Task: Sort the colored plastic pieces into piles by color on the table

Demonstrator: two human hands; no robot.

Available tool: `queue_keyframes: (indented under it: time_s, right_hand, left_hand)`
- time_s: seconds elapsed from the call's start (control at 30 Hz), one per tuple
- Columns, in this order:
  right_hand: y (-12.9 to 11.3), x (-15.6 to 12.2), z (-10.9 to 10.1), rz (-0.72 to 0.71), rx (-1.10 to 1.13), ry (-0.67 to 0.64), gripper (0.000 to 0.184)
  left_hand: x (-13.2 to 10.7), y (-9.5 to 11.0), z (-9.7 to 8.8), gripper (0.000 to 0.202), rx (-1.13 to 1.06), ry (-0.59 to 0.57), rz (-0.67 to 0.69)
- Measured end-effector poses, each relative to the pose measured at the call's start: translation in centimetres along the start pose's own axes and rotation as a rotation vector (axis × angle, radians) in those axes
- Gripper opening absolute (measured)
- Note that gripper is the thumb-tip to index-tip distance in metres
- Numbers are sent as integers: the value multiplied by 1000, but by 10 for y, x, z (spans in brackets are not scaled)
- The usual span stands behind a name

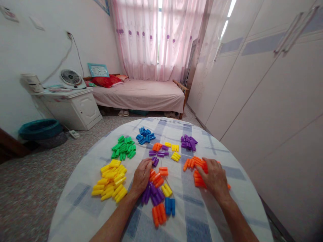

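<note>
The round worktop (75,215), under a checked cloth, carries short plastic pieces in piles of one colour each, set well apart around the middle, presumably so the colours do not mix. The yellow pile (111,178) spreads widest, at the left; the orange pile (199,181) lies at the right, under the right hand (214,174), whose fingers are partly spread, thumb parted from forefinger; whether they grip a piece I cannot tell. The left hand (142,176) rests with fingers close together and gently curved at the edge of the mixed pieces (156,196), perhaps to steady them; its hold is hidden. Beyond lie the green pile (123,148), the smaller purple pile (188,143) and the blue pile (145,135). A purple pair (155,161) sits at the left fingertips. No brand or label is legible; the clock (99,70) has markings too small to read.
</note>
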State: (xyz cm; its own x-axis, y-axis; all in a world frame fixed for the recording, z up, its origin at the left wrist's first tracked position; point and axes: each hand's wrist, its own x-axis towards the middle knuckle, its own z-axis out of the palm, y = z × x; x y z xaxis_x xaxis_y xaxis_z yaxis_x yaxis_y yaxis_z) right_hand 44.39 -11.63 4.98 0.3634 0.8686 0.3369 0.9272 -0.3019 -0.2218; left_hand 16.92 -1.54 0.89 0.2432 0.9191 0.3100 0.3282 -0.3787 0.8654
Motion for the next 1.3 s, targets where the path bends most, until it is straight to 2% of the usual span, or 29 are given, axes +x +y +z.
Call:
queue_keyframes:
  time_s: [0.07, 0.13, 0.2, 0.3, 0.43, 0.5, 0.6, 0.67, 0.8, 0.9, 0.97, 1.07, 1.13, 1.23, 1.3]
  right_hand:
    - [-22, -3, 3, -173, 181, -46, 35]
    - [-47, -7, 8, -361, 355, -148, 36]
    - [-70, -10, 17, -491, 454, -237, 37]
    - [-92, -11, 33, -522, 481, -271, 34]
    - [-100, -12, 47, -451, 452, -242, 25]
    - [-97, -14, 46, -426, 445, -223, 23]
    - [-81, -13, 34, -371, 436, -163, 26]
    - [-61, -11, 22, -287, 395, -58, 30]
    - [-7, -2, 2, -30, 209, 168, 32]
    - [28, 0, 0, 122, 38, 165, 33]
    - [42, -1, 5, 175, -38, 123, 34]
    - [49, -4, 14, 192, -87, 89, 36]
    - [48, -4, 16, 167, -91, 118, 36]
    - [34, -5, 14, 93, -64, 207, 36]
    - [16, -7, 12, 7, 15, 230, 35]
  left_hand:
    - [0, -1, 1, 34, -2, 1, -5]
    - [0, 0, 1, 34, 2, 2, -9]
    - [0, 1, 1, 34, 5, 1, -10]
    - [0, 3, 0, 34, 3, -4, -2]
    - [1, 4, -1, 35, -1, -11, 2]
    - [1, 4, -1, 34, 0, -11, 1]
    - [1, 3, -1, 34, 1, -12, 0]
    - [1, 1, 0, 34, -1, -14, 1]
    - [1, -1, 1, 34, -9, -2, 2]
    - [1, -1, 1, 33, -18, 11, -1]
    - [0, 1, 0, 33, -32, 19, -6]
    - [0, 4, -1, 34, -69, 48, -24]
    - [0, 5, -2, 34, -90, 85, -37]
    - [1, 4, -2, 36, -104, 125, -44]
    - [1, 4, -2, 36, -111, 133, -44]
